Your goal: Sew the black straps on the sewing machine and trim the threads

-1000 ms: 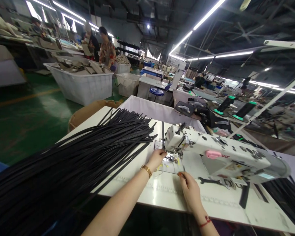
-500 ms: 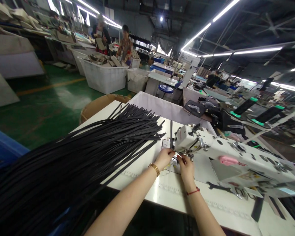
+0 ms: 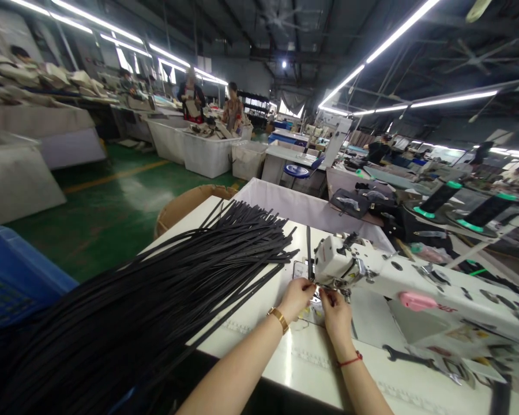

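My left hand point(image 3: 297, 297), with a gold watch or bracelet at the wrist, is pinched at the left of the sewing machine's needle area. Beside it my right hand point(image 3: 336, 314), a red cord round its wrist, is also pinched. What their fingertips hold is too small and covered to make out. A narrow black strap point(image 3: 309, 245) lies just beyond my left fingertips and runs away across the table. The white sewing machine point(image 3: 372, 265) has its head just above and behind my fingers. A large heap of long black straps point(image 3: 190, 276) spreads to the left.
A wrench point(image 3: 409, 356) lies by the machine's base. Two black thread spools point(image 3: 439, 200) stand at the right. A blue crate point(image 3: 23, 276) is at the left, and a round brown bin point(image 3: 190, 204) stands beyond the table. Two people work by white tubs point(image 3: 210, 155).
The view has shifted, so the table and machine sit lower and slightly further right. Both hands stay pinched together in the same place at the needle area.
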`<act>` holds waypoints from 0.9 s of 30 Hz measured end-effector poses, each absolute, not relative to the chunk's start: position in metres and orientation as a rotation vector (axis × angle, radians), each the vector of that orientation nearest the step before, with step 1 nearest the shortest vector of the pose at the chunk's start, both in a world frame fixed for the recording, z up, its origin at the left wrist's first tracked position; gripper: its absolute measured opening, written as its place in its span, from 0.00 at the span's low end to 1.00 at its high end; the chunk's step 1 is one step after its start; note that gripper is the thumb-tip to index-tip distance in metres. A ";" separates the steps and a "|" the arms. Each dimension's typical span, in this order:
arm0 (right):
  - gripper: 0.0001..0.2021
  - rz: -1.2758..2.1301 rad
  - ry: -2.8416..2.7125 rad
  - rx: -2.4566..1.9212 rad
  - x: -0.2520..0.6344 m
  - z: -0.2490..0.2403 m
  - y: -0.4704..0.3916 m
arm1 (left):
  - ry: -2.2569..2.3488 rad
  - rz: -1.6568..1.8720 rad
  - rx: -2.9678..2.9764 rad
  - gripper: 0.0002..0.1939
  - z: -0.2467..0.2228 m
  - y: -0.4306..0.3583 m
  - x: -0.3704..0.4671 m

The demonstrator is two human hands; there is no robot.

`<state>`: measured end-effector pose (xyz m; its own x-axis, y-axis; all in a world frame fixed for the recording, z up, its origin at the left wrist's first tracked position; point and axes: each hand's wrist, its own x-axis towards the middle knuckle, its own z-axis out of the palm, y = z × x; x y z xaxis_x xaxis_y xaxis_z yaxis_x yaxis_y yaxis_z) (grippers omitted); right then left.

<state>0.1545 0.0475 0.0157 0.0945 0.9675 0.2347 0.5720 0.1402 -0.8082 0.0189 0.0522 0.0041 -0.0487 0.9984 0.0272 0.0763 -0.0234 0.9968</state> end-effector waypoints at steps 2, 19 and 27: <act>0.19 0.631 -1.590 -1.506 0.159 0.019 0.039 | 1.303 1.278 1.259 0.07 0.009 0.046 0.016; 0.12 0.927 -1.544 -1.276 0.179 0.026 -0.028 | 1.138 1.257 2.023 0.18 0.037 -0.015 0.012; 0.11 1.081 -1.412 -1.246 0.196 0.042 -0.050 | 1.098 1.186 2.224 0.12 0.028 -0.035 0.013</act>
<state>0.1960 -0.0497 0.0420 -0.0498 0.9948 0.0892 0.1732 0.0965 -0.9801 0.0132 -0.0349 0.0283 0.3352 0.7864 0.5189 0.4564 -0.6174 0.6407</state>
